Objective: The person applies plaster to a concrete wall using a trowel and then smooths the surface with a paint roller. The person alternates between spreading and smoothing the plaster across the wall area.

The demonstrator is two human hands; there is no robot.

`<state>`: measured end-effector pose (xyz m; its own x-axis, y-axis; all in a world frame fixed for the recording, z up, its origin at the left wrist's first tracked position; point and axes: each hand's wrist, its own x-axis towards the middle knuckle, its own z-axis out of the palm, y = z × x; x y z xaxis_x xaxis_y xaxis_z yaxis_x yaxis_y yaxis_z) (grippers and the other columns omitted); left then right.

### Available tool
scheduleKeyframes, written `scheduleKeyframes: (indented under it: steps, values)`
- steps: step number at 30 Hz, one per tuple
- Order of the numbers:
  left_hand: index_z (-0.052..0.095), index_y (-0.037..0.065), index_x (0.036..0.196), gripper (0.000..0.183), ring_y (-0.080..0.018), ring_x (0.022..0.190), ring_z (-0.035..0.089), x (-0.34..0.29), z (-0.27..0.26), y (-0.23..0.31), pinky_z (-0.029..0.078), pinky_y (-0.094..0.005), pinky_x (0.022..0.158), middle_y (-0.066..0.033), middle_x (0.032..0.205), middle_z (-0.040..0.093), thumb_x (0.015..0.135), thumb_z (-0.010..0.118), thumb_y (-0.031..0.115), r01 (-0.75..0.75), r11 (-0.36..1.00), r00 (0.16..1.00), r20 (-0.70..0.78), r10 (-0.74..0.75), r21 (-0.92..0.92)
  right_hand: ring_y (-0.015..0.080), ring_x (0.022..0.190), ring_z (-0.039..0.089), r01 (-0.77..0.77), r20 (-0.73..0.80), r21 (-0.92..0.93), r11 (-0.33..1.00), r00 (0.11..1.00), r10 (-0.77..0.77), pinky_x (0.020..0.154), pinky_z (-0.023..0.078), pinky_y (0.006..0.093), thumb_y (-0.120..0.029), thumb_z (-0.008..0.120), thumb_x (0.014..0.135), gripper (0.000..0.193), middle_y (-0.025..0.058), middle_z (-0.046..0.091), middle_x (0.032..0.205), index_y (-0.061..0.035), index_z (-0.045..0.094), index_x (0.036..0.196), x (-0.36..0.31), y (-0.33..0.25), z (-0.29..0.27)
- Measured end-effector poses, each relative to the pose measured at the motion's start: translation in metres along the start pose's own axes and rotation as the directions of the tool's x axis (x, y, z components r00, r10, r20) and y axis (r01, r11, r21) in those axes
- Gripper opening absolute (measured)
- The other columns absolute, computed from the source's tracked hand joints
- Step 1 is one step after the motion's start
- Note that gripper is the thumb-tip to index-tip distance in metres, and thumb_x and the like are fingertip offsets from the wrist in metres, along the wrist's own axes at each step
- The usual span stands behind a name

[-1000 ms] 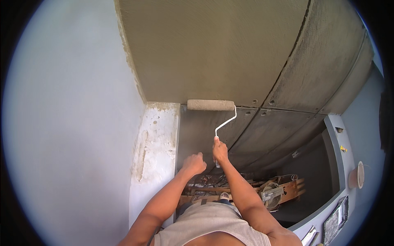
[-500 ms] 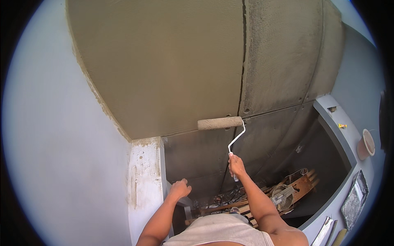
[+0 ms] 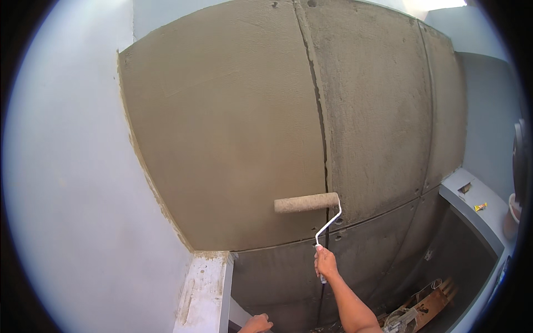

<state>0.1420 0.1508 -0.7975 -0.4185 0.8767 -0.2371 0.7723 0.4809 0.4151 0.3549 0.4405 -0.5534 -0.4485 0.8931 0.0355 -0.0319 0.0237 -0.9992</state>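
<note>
My right hand is wrapped round the handle of a paint roller with a white bent wire frame. Its long, beige-stained sleeve lies level against the lower part of a tan, freshly coated wall panel, its right end just past the dark vertical joint. Low in the picture is my left hand, partly cut off by the lower edge. Its fingers are loosely curled and nothing shows in them. It is beside a white ledge smeared with tan splashes.
Rougher grey-brown panels continue to the right, with dark panels below. A white wall borders the left. On the right ledge are a small yellow wrapper and a pinkish bucket. Wooden planks lie far below.
The view has tilted upward, showing more of the wall top. The roller has moved up the panel, away from the horizontal joint. My left hand now sits lower in the picture.
</note>
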Motion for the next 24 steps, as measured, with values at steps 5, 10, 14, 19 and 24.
scheduleKeyframes:
  steps: [5, 10, 14, 19, 24]
  values:
    - [0.07, -0.002, 0.114, 0.039, -0.0461, 0.105, 0.067, -0.031, 0.023, -0.011, 0.054, -0.0537, 0.09, -0.0296, 0.106, 0.071, 0.087, 0.066, 0.027, 0.065, 0.995, 0.997, 0.037, -0.062, -0.077, 0.0139, 0.037, 0.048, 0.181, -0.009, -0.028, 0.983, 0.983, -0.182, 0.034, 0.038, 0.0309, -0.054, 0.04, 0.108, 0.055, 0.0036, 0.049, 0.054, -0.0057, 0.051, 0.085, 0.03, -0.093, 0.015]
    - [0.069, -0.001, 0.116, 0.04, -0.0441, 0.101, 0.069, -0.049, 0.015, 0.013, 0.054, -0.0525, 0.087, -0.0283, 0.104, 0.071, 0.087, 0.066, 0.027, 0.148, 0.982, 0.985, 0.101, -0.137, -0.116, 0.0137, 0.035, 0.045, 0.324, -0.036, -0.023, 0.946, 0.945, -0.324, 0.032, 0.036, 0.0316, -0.055, 0.04, 0.108, 0.057, 0.0027, 0.046, 0.051, -0.0056, 0.049, 0.082, 0.064, -0.19, 0.006]
    - [0.069, 0.0, 0.116, 0.041, -0.0439, 0.102, 0.069, -0.055, 0.011, 0.016, 0.054, -0.0522, 0.088, -0.028, 0.105, 0.071, 0.087, 0.066, 0.028, 0.173, 0.978, 0.982, 0.101, -0.162, -0.119, 0.0131, 0.036, 0.044, 0.462, -0.05, -0.067, 0.884, 0.884, -0.465, 0.033, 0.036, 0.031, -0.056, 0.039, 0.108, 0.057, 0.0014, 0.045, 0.051, -0.007, 0.049, 0.08, 0.09, -0.267, -0.002]
    - [0.069, 0.0, 0.117, 0.042, -0.0437, 0.103, 0.068, -0.051, -0.009, 0.03, 0.054, -0.0518, 0.089, -0.0275, 0.106, 0.072, 0.087, 0.066, 0.029, 0.203, 0.97, 0.977, 0.092, -0.192, -0.13, 0.0122, 0.04, 0.044, 0.45, -0.014, -0.071, 0.89, 0.892, -0.452, 0.036, 0.039, 0.0302, -0.059, 0.039, 0.107, 0.059, 0.0007, 0.046, 0.055, -0.0077, 0.051, 0.081, 0.104, -0.364, -0.01]
    - [0.068, 0.0, 0.117, 0.043, -0.0435, 0.104, 0.068, -0.047, -0.023, 0.041, 0.054, -0.0514, 0.09, -0.027, 0.107, 0.072, 0.087, 0.067, 0.03, 0.243, 0.959, 0.969, 0.078, -0.234, -0.148, 0.0133, 0.042, 0.046, 0.505, -0.018, -0.082, 0.859, 0.861, -0.508, 0.038, 0.042, 0.0327, -0.054, 0.038, 0.109, 0.058, 0.0014, 0.048, 0.059, -0.0059, 0.053, 0.081, 0.111, -0.453, -0.007]
